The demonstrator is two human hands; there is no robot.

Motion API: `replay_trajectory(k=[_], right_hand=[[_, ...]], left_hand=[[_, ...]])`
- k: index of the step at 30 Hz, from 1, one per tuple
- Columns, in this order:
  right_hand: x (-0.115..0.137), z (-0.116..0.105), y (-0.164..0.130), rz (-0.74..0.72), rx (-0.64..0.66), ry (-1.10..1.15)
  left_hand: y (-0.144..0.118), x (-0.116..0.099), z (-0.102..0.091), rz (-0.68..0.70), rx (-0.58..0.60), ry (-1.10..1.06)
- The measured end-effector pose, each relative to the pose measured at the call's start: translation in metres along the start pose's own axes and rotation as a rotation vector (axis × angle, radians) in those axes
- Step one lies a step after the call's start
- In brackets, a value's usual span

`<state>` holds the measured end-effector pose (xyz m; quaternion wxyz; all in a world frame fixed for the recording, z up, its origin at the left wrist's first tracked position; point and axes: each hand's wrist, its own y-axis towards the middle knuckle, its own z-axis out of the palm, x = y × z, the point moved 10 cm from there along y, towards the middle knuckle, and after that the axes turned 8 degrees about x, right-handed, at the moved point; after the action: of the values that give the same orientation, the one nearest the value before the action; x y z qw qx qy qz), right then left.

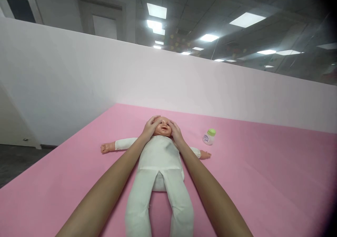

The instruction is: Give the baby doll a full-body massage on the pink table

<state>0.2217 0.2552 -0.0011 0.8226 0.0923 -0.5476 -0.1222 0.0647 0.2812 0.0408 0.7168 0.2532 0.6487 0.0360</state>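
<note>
Pink desk (263,166) runs to a white partition wall (79,75) at far side; grey ceiling with lit panel lights (246,19); door (104,22) far left.

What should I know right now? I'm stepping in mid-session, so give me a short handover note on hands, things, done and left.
Left hand: fingers laid on one side of the doll's head, not closed round it.
Right hand: the same on the other side.
Doll: on its back on the pink mat, arms spread, in a white suit, face uncovered.
Bottle: green cap, on the mat beside the doll's arm, untouched.
Done: both hands on the head. Left: cannot tell from this view.
</note>
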Motion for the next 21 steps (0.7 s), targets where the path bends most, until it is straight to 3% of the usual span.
replay_trajectory(k=[21], right_hand=[[0.0001, 0.0002, -0.0056, 0.020, -0.024, 0.032]], left_hand=[[0.0007, 0.0069, -0.0001, 0.018, 0.007, 0.003]])
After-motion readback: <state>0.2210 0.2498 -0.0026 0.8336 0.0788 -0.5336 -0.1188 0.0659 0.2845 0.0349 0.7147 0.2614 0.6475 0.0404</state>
